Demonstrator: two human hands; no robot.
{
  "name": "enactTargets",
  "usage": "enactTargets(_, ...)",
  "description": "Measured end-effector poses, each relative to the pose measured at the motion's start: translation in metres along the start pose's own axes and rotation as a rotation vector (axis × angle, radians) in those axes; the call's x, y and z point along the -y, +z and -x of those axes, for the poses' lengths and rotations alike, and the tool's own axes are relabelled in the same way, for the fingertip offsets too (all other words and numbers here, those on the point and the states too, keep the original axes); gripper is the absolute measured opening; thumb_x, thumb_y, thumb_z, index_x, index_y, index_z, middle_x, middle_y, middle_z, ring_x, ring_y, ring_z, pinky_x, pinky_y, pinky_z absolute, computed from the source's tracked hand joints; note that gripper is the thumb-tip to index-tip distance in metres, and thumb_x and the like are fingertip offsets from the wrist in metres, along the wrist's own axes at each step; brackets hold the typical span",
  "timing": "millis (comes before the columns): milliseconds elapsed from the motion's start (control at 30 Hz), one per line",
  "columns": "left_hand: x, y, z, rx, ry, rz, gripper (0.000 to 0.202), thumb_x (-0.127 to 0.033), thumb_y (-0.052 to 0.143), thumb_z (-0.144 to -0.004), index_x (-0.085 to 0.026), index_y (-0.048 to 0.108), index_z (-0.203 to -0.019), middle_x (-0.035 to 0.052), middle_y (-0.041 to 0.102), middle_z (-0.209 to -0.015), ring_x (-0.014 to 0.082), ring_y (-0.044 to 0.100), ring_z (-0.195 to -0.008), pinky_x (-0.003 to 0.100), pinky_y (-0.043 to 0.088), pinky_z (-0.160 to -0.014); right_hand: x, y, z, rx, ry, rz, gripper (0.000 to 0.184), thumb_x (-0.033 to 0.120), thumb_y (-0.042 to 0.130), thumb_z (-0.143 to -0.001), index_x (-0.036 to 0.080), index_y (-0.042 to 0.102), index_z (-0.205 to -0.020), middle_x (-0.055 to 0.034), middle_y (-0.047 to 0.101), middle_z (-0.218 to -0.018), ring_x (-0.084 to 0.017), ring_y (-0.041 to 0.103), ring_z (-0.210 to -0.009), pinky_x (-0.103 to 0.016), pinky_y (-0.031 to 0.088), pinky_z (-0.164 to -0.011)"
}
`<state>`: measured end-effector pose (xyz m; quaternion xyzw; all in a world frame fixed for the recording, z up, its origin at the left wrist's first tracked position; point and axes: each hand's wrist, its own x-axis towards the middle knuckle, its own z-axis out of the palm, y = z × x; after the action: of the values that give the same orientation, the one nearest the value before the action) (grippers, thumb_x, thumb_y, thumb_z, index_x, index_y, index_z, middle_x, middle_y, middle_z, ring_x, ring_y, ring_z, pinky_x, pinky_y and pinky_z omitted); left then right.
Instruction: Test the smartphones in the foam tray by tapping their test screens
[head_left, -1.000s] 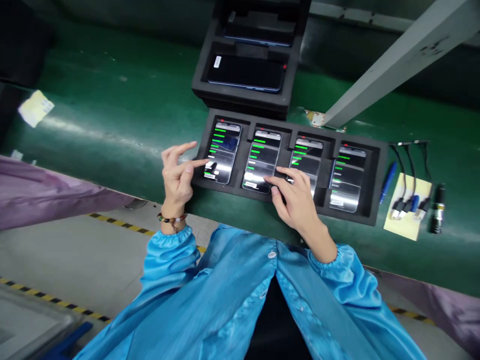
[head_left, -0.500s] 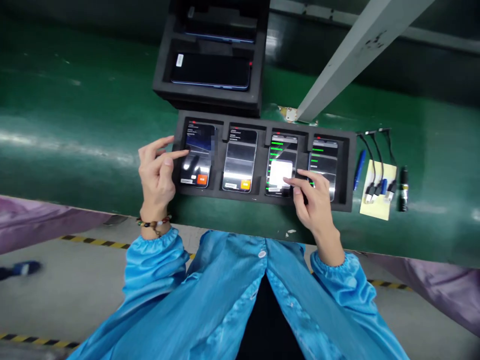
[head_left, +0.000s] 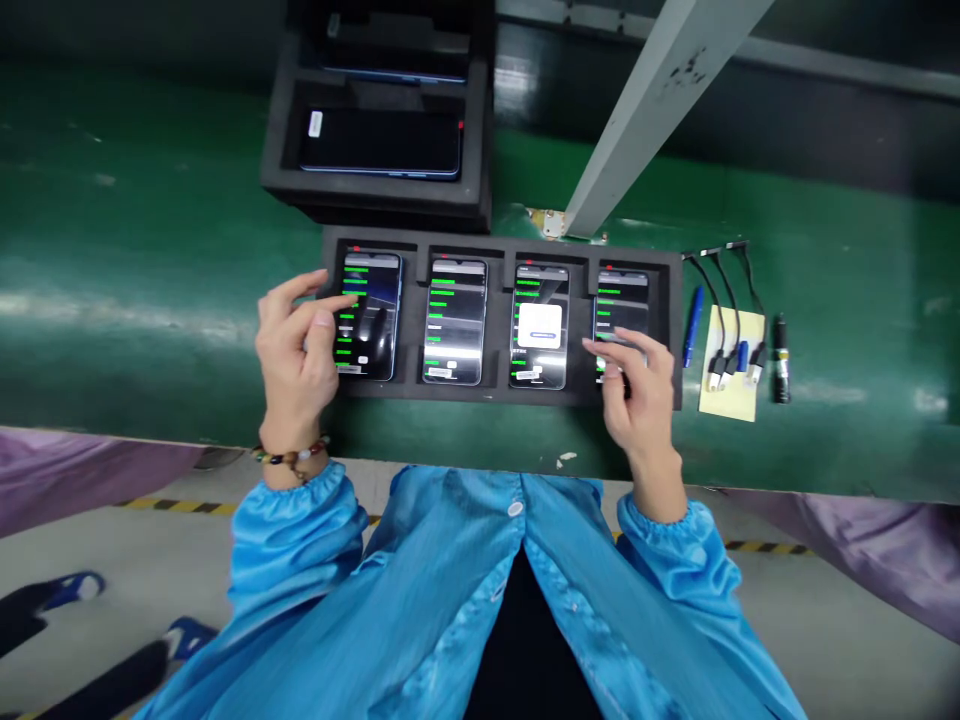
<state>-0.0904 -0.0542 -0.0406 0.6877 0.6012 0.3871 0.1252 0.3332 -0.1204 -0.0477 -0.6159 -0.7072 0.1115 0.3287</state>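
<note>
Smartphones lie face up in the slots of a black foam tray [head_left: 498, 330]. My left hand [head_left: 296, 360] is at the tray's left end, its index finger stretched over the screen of the leftmost phone [head_left: 381, 325]; contact is hard to tell. Green lines of text show on this phone and on the second phone [head_left: 459, 325]. A white pop-up box covers part of the third phone [head_left: 540, 365]. Fingers apart and holding nothing, my right hand [head_left: 641, 395] hovers over the rightmost phone [head_left: 622, 293], hiding its lower part.
Behind the tray stands a deeper black foam box [head_left: 474, 140] with dark-screened phones [head_left: 382, 142]. Rightward lie a blue pen [head_left: 693, 325], short black cables [head_left: 724, 310] on a yellow paper [head_left: 731, 403], and a black marker [head_left: 781, 360]. A grey metal post [head_left: 637, 120] rises from the green table [head_left: 150, 300].
My right hand has moved off the third phone toward the rightmost one. The two left phones' orange buttons are replaced by green text lines. The third phone's pop-up now shows a bar.
</note>
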Motion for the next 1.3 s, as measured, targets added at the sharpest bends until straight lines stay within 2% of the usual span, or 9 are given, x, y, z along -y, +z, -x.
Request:
enactTargets(167,0.001,0.003,0.002,-0.001,-0.01,-0.011,0.046,-0.047,0.05,-0.116,-0.022,0.086,-0.125,0.0128,0.07,-0.151,0.0322,0.061,-0.143,0.055,0.043,-0.123,0.024,0.016,-0.015,0.159,-0.116,0.01,0.036,0.024,0.049,-0.11,0.03,0.074,-0.134,-0.0092,0.079,-0.131,-0.032,0.066,-0.143,-0.058,0.051,-0.117)
enactTargets(433,0.006,0.003,0.002,-0.006,-0.012,-0.012,0.043,-0.046,0.05,-0.116,-0.022,0.086,-0.123,0.0115,0.071,-0.15,0.0313,0.062,-0.143,0.055,0.042,-0.124,0.016,0.001,-0.004,0.088,-0.043,0.01,0.038,0.026,0.048,-0.11,0.03,0.076,-0.135,-0.0104,0.075,-0.139,-0.033,0.065,-0.143,-0.058,0.05,-0.119)
enactTargets(667,0.003,0.004,0.002,-0.004,-0.02,-0.024,0.044,-0.047,0.049,-0.115,-0.024,0.086,-0.121,0.0095,0.072,-0.15,0.0306,0.062,-0.143,0.056,0.042,-0.126,0.033,0.019,-0.009,0.156,-0.138,-0.039,0.037,0.024,0.047,-0.11,0.029,0.074,-0.135,-0.0084,0.08,-0.13,-0.03,0.065,-0.142,-0.055,0.05,-0.118)
enactTargets(767,0.001,0.004,0.003,-0.015,-0.035,-0.017,0.043,-0.046,0.049,-0.115,-0.025,0.086,-0.12,0.0097,0.072,-0.149,0.0312,0.062,-0.143,0.057,0.041,-0.127,0.031,0.017,-0.008,0.192,-0.129,-0.006,0.038,0.027,0.046,-0.11,0.031,0.075,-0.134,-0.0077,0.08,-0.13,-0.03,0.066,-0.142,-0.056,0.05,-0.118)
enactTargets(867,0.001,0.004,0.003,-0.033,-0.055,-0.027,0.043,-0.047,0.049,-0.115,-0.026,0.086,-0.119,0.0092,0.072,-0.149,0.0314,0.062,-0.143,0.057,0.042,-0.127,0.016,0.005,0.0,0.082,-0.036,0.02,0.038,0.03,0.047,-0.11,0.031,0.078,-0.132,-0.0092,0.077,-0.138,-0.03,0.066,-0.141,-0.058,0.051,-0.12)
enactTargets(1000,0.0,0.005,0.002,-0.04,-0.059,-0.023,0.044,-0.049,0.048,-0.115,-0.026,0.086,-0.12,0.0094,0.073,-0.147,0.0315,0.063,-0.143,0.057,0.041,-0.126,-0.01,-0.012,0.012,-0.094,0.1,0.029,0.038,0.031,0.046,-0.112,0.029,0.08,-0.129,-0.0094,0.08,-0.128,-0.031,0.066,-0.139,-0.059,0.051,-0.12)
enactTargets(1200,0.001,0.006,0.001,-0.053,-0.041,-0.004,0.043,-0.046,0.049,-0.116,-0.025,0.086,-0.118,0.0112,0.073,-0.145,0.0319,0.063,-0.142,0.058,0.038,-0.127,-0.024,-0.017,0.017,-0.065,0.133,0.033,0.037,0.032,0.047,-0.113,0.03,0.08,-0.131,-0.009,0.08,-0.131,-0.032,0.065,-0.14,-0.063,0.049,-0.123)
enactTargets(1300,0.002,0.006,0.002,-0.068,-0.035,-0.009,0.044,-0.045,0.049,-0.116,-0.022,0.086,-0.118,0.0131,0.073,-0.145,0.0304,0.065,-0.14,0.056,0.041,-0.125,-0.026,-0.019,0.017,-0.12,0.125,-0.001,0.037,0.033,0.047,-0.114,0.029,0.08,-0.131,-0.009,0.081,-0.13,-0.032,0.065,-0.14,-0.063,0.05,-0.123)
